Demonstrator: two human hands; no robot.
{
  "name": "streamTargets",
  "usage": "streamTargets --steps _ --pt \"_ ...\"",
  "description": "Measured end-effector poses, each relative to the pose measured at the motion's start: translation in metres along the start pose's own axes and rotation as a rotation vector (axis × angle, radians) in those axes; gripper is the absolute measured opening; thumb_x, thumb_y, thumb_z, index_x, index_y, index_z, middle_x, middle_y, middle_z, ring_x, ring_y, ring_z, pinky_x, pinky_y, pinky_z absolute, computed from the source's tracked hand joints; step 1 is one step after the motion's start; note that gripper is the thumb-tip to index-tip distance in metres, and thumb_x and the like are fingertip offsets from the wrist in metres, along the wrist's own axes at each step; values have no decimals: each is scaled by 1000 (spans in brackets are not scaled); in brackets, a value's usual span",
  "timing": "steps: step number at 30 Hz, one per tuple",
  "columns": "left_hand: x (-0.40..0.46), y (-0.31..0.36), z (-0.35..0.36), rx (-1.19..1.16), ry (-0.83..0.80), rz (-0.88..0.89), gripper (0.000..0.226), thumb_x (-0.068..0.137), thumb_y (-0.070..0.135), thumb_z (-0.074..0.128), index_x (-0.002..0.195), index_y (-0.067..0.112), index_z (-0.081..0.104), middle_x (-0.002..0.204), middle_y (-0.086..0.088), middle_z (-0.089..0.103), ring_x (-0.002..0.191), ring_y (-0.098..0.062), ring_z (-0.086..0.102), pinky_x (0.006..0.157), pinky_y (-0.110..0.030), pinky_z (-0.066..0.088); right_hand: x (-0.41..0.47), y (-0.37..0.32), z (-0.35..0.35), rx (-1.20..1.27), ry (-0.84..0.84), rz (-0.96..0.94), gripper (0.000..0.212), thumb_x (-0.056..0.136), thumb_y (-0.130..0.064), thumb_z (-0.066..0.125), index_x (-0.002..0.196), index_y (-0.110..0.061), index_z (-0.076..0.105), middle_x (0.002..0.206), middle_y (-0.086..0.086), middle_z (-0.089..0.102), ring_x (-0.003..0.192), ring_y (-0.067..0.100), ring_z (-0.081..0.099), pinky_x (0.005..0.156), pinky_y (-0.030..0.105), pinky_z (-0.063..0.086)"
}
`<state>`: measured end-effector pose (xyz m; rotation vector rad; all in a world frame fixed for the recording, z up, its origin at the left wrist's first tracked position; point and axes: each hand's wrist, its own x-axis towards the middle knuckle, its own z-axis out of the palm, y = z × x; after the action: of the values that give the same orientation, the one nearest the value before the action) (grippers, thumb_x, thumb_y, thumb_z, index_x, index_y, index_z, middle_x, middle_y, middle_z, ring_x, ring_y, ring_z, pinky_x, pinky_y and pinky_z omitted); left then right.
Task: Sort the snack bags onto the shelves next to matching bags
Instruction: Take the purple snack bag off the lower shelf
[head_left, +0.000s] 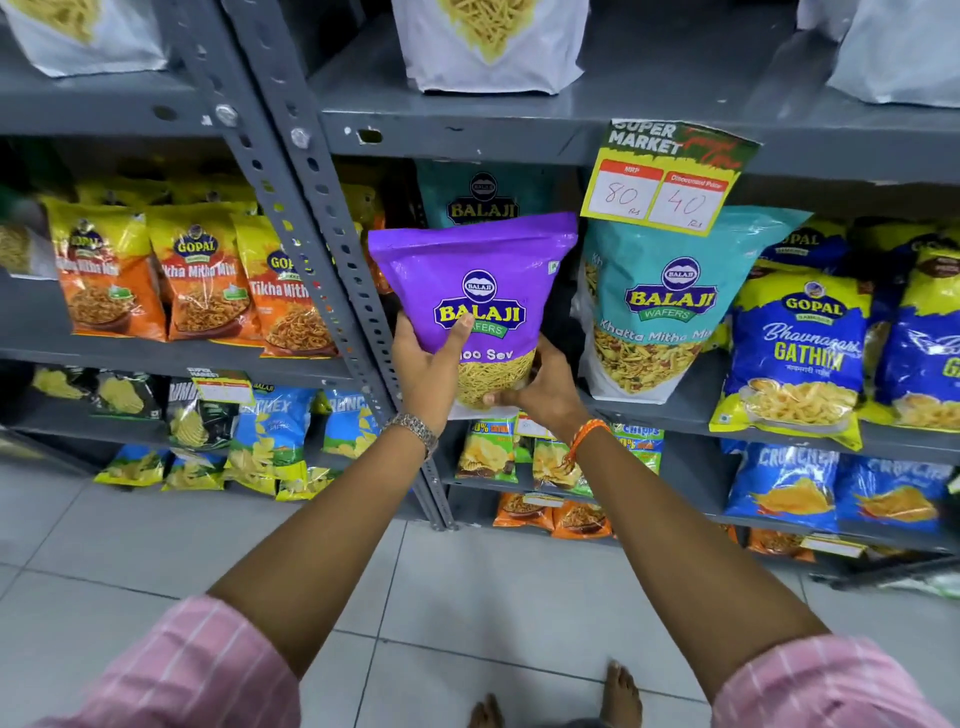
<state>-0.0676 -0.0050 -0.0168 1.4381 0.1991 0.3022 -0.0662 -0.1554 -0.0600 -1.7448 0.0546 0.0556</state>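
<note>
I hold a purple Balaji sev bag (475, 291) upright in front of the middle shelf (691, 415). My left hand (428, 371) grips its lower left side, thumb across the front. My right hand (545, 387) cups its lower right corner from beneath. The bag's base is level with the shelf's front edge, just right of the grey upright post (332, 249). A teal Balaji bag (485, 200) stands behind it, and a teal Balaji Khatta Mitha bag (660, 306) stands right beside it.
Orange Gopal Tikha Mitha bags (197, 275) fill the left bay. Blue Gopal Gathiya bags (800, 343) stand at the right. A price tag (665, 179) hangs from the upper shelf. Chip bags (270, 441) line the lower shelves. White sev bags (491, 44) sit on top. Tiled floor lies below.
</note>
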Motion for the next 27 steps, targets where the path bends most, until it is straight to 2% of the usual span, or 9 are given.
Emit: streamTargets --steps 3,5,10,12,15,18,21,24,27 --pt "-30 10 -12 48 68 27 51 87 17 78 131 6 55 111 3 73 92 -1 73 84 -27 60 -33 -4 4 -15 -44 -11 87 47 1 96 124 -6 59 117 9 73 93 -6 68 78 12 52" --pt "-46 21 -20 49 66 45 49 85 24 79 128 13 57 109 6 74 95 -7 74 86 -33 61 -56 -11 6 -9 -43 -18 85 47 -2 97 123 -7 60 116 9 73 93 -6 67 76 12 52" --pt "-84 64 -30 37 16 135 32 88 18 78 114 24 62 102 11 77 92 -7 75 85 -38 64 -105 -44 -5 6 -10 -70 80 48 -4 97 120 -12 62 110 -2 74 93 -10 66 75 9 51" --pt "-95 84 -30 33 -16 161 29 87 23 79 111 30 64 102 10 79 94 -9 76 87 -44 64 -122 -64 -16 5 29 -88 81 46 -7 98 118 -17 62 109 -4 74 97 -6 67 78 14 55" --pt "-105 120 -18 26 -59 228 34 85 35 78 115 29 64 110 5 79 101 -17 75 94 -51 60 -140 -97 -36 11 105 -133 86 40 -13 100 116 -20 61 108 -2 76 102 10 70 83 30 59" --pt "-110 166 6 -47 -154 300 36 83 28 75 117 24 63 109 7 79 96 -9 74 88 -38 61 -156 -140 -63 10 198 -192 78 43 -6 98 111 -21 62 102 -4 77 95 5 72 75 19 56" --pt "-110 215 30 -157 -302 342 41 82 16 70 122 18 62 111 3 77 94 -7 71 83 -24 58 -166 -188 -91 3 257 -278 75 44 -7 98 109 -18 62 102 -4 77 94 5 72 78 25 58" --pt "-102 263 58 -185 -396 416 39 84 11 71 121 17 61 116 -2 76 96 -8 71 86 -25 58 -162 -232 -121 38 317 -364 76 46 -2 97 112 -11 62 105 1 77 98 12 73 81 26 58" --pt "-91 307 87 -170 -428 510 37 84 15 75 117 22 60 112 6 75 96 -5 70 94 -30 58 -152 -272 -143 109 356 -445 76 50 5 94 114 -11 55 108 7 74 101 18 73 85 36 61"
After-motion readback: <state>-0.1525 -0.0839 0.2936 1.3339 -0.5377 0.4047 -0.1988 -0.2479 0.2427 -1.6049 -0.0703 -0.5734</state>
